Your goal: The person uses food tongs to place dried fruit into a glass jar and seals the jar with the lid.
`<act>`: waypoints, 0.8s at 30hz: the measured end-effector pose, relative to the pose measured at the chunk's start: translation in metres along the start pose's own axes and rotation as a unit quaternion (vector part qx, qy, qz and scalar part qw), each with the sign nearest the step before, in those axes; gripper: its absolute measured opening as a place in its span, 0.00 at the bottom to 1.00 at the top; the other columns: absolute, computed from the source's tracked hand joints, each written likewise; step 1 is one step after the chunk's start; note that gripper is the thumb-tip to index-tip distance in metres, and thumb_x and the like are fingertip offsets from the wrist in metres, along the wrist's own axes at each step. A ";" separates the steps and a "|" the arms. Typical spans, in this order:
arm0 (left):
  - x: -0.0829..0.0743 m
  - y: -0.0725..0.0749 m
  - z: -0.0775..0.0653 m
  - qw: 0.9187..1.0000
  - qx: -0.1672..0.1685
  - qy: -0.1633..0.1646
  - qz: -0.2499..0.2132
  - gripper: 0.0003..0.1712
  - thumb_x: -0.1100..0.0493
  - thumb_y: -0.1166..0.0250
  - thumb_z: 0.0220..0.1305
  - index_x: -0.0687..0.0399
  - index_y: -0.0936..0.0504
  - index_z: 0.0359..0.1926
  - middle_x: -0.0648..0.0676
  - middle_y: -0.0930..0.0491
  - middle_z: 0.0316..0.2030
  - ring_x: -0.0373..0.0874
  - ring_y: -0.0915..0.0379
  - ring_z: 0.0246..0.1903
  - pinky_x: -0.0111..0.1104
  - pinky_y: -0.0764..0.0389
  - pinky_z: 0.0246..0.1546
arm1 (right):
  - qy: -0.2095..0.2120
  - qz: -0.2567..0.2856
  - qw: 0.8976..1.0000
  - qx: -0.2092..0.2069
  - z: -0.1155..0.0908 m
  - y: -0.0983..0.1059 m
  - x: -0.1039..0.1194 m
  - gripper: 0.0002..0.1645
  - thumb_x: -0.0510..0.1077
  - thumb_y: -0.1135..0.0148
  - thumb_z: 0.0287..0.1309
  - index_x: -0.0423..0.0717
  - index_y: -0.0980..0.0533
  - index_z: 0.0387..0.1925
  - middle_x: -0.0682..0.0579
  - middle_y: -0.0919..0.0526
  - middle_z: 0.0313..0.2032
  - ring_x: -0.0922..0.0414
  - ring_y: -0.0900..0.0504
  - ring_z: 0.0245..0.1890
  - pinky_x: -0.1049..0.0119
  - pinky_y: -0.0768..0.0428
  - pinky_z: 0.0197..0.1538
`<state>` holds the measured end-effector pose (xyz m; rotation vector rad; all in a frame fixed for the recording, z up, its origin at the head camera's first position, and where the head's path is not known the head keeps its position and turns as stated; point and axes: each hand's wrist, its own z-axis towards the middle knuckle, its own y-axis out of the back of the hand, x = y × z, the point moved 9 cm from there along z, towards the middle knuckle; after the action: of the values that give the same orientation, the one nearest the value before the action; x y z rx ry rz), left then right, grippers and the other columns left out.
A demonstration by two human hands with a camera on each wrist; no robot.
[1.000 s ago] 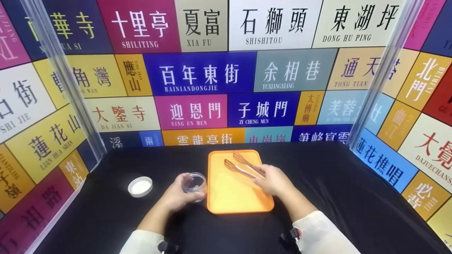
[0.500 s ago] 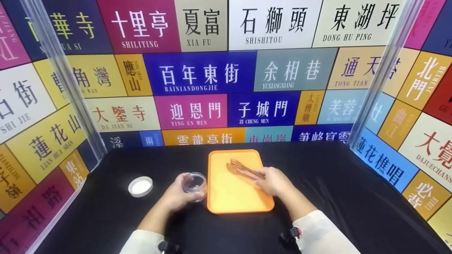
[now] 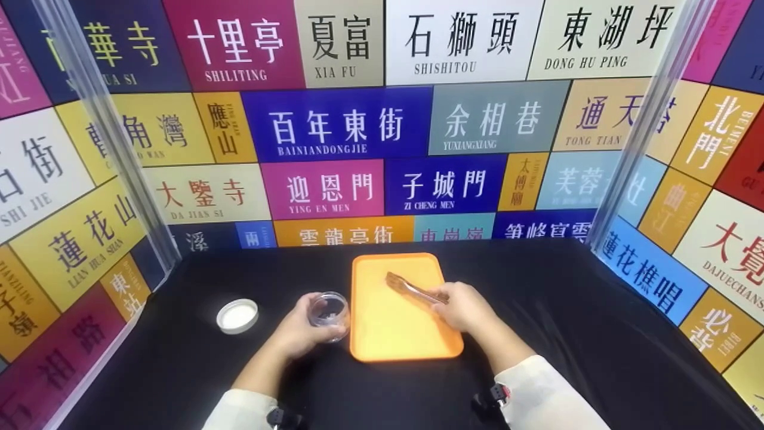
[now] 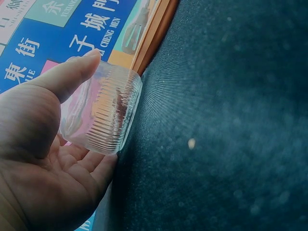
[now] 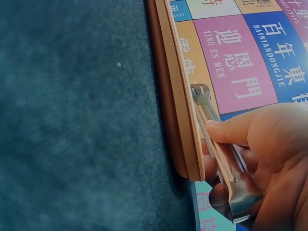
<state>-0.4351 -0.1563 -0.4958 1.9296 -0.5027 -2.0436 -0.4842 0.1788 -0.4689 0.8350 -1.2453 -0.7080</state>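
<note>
Left hand [image 3: 299, 328] grips ribbed jar [image 4: 108, 113], right hand [image 3: 465, 306] metal tongs [image 3: 416, 290].

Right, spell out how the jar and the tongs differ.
The jar is see-through with ribbed sides; the tongs are shiny metal.
The jar is squat and round; the tongs are long and narrow.
The jar, in the left grip, is beside the orange tray; the tongs, in the right grip, reach out over it.
Shared: each is held in one grip.
</note>
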 end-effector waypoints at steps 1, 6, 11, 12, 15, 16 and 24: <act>0.000 0.000 0.000 1.000 0.000 0.000 0.000 0.57 0.48 0.13 0.49 0.58 0.33 0.75 0.63 0.23 0.71 0.61 0.27 0.73 0.56 0.34 0.80 | -0.001 0.000 1.000 -0.001 0.000 0.000 0.000 0.18 0.45 0.29 0.69 0.55 0.13 0.59 0.47 0.09 0.52 0.49 0.14 0.49 0.48 0.13 0.58; 0.000 0.000 0.000 1.000 -0.001 0.001 0.001 0.58 0.48 0.13 0.49 0.58 0.34 0.76 0.63 0.23 0.71 0.61 0.27 0.73 0.56 0.34 0.81 | -0.004 -0.002 1.000 -0.001 0.000 0.001 0.000 0.19 0.46 0.29 0.69 0.55 0.13 0.60 0.47 0.09 0.54 0.48 0.14 0.51 0.47 0.13 0.60; 0.000 0.000 0.001 1.000 0.000 -0.001 -0.004 0.58 0.49 0.13 0.50 0.59 0.34 0.76 0.64 0.23 0.71 0.61 0.27 0.73 0.55 0.34 0.81 | -0.011 0.006 1.000 -0.003 -0.001 0.004 0.001 0.19 0.46 0.29 0.69 0.54 0.13 0.60 0.47 0.10 0.53 0.48 0.16 0.46 0.52 0.12 0.52; 0.000 0.000 0.001 1.000 0.000 -0.001 -0.005 0.58 0.49 0.13 0.50 0.59 0.34 0.76 0.64 0.23 0.71 0.61 0.27 0.73 0.55 0.34 0.81 | -0.012 0.008 1.000 -0.003 -0.002 0.005 0.002 0.19 0.46 0.28 0.69 0.55 0.14 0.60 0.46 0.10 0.53 0.48 0.16 0.46 0.52 0.13 0.51; 0.000 0.000 0.001 1.000 0.000 0.000 -0.007 0.58 0.49 0.13 0.50 0.59 0.34 0.76 0.64 0.23 0.72 0.61 0.27 0.74 0.55 0.34 0.81 | -0.021 0.017 1.000 -0.002 -0.004 0.008 0.005 0.20 0.47 0.29 0.69 0.56 0.14 0.61 0.46 0.11 0.55 0.48 0.16 0.48 0.52 0.13 0.53; 0.000 -0.001 0.001 1.000 0.000 -0.001 -0.008 0.58 0.49 0.13 0.50 0.59 0.34 0.76 0.64 0.23 0.71 0.61 0.27 0.74 0.55 0.34 0.81 | -0.023 0.021 1.000 -0.002 -0.004 0.009 0.007 0.20 0.47 0.29 0.69 0.56 0.14 0.62 0.47 0.11 0.56 0.47 0.16 0.50 0.51 0.13 0.55; 0.000 0.000 0.001 1.000 0.000 -0.002 -0.015 0.58 0.50 0.13 0.50 0.60 0.34 0.75 0.64 0.23 0.72 0.62 0.29 0.75 0.55 0.35 0.81 | 0.013 0.018 1.000 -0.022 -0.010 0.019 0.026 0.20 0.47 0.28 0.69 0.59 0.14 0.61 0.48 0.10 0.57 0.47 0.14 0.56 0.45 0.16 0.63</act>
<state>-0.4361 -0.1560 -0.4960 1.9439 -0.4773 -2.0659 -0.4695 0.1683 -0.4405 0.7821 -1.2147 -0.6913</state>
